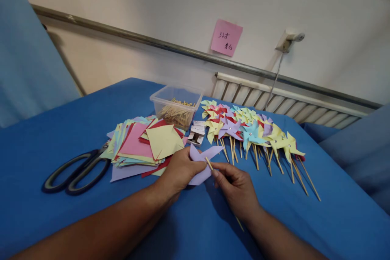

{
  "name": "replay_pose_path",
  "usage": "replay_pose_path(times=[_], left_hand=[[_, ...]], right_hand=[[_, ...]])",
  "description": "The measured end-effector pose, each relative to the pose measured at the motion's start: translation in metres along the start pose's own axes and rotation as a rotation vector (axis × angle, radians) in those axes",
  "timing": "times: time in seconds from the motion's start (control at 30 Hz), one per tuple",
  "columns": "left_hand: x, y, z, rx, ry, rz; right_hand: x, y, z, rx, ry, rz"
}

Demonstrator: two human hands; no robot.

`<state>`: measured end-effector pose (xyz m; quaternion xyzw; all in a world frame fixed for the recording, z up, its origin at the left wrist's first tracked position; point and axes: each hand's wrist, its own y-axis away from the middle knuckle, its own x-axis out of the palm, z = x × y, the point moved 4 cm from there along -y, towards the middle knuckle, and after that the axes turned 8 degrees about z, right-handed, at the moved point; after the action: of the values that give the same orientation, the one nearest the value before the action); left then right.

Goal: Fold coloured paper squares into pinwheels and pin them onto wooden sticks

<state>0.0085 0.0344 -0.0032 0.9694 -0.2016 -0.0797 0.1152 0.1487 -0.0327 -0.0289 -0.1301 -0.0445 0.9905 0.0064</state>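
My left hand (pixel 179 170) pinches a folded lilac paper pinwheel (pixel 202 158) just above the blue table. Beside it, my right hand (pixel 234 185) grips a thin wooden stick (pixel 209 163) whose tip rests against the middle of the lilac paper. The stick's lower end pokes out below that hand. Both hands meet at the near centre of the table.
A pile of coloured paper squares (pixel 140 146) lies left of my hands, with large black scissors (pixel 77 168) beyond it. A clear tub of sticks (pixel 176 107) and a small box (pixel 196 134) stand behind. Several finished pinwheels (pixel 252 132) lie in a row at right.
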Motion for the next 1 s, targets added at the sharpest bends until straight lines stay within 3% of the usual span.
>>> replay_pose_path(times=[1.0], left_hand=[[0.0006, -0.0012, 0.0025, -0.012, 0.038, 0.022]], right_hand=[[-0.0006, 0.0012, 0.0028, -0.031, 0.032, -0.004]])
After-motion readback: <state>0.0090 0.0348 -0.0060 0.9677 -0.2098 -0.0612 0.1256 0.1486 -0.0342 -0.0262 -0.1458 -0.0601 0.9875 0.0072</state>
